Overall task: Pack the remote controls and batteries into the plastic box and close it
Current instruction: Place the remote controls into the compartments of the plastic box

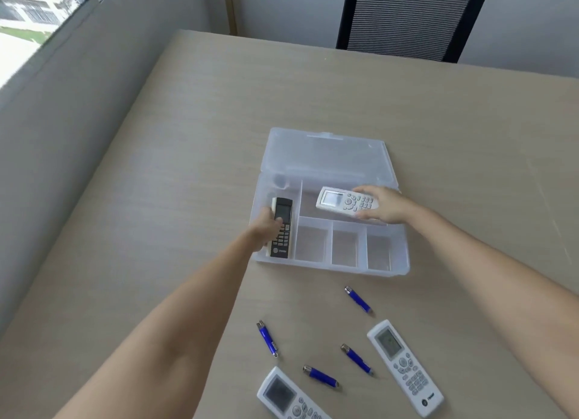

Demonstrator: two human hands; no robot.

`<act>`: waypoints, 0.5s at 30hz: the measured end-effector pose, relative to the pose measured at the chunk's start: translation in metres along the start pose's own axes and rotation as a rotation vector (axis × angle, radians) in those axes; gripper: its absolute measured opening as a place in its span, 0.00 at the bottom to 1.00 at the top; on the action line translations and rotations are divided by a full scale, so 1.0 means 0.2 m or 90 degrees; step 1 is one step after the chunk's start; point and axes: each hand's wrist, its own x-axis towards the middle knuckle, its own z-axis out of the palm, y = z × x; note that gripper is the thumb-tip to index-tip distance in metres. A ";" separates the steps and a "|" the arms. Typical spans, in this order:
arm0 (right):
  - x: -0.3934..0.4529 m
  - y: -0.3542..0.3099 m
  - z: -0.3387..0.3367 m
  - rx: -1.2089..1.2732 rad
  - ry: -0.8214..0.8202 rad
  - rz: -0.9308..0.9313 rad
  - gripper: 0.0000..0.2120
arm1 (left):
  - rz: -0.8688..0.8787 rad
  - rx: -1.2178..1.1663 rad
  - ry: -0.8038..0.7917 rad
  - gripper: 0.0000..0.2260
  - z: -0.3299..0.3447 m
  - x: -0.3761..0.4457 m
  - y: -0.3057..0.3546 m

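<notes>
Your left hand [266, 227] grips black remote [281, 227], lowering into box [398, 262] left slot. Your right hand [383, 204] fingers clasp white remote [341, 199] over long rear slot. Lay both flat, parallel to dividers, then release. Four batteries [358, 299], two remotes [404, 367] wait on table [188, 136]. Lid [326, 150] open.

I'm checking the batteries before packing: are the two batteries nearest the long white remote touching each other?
Apart. The head view shows bare table between the upper battery and the lower battery.
</notes>
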 end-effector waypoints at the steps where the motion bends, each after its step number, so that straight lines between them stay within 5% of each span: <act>1: 0.05 0.00 0.00 -0.014 -0.039 0.002 0.29 | -0.005 0.003 0.003 0.02 0.01 0.02 -0.01; 8: 0.21 -0.01 0.13 0.071 -0.141 -0.006 0.24 | 0.000 0.202 0.115 0.09 0.06 0.00 0.03; 15: 0.19 -0.13 0.21 -0.111 -0.107 0.067 0.24 | 0.046 0.410 0.188 0.12 0.09 -0.06 0.09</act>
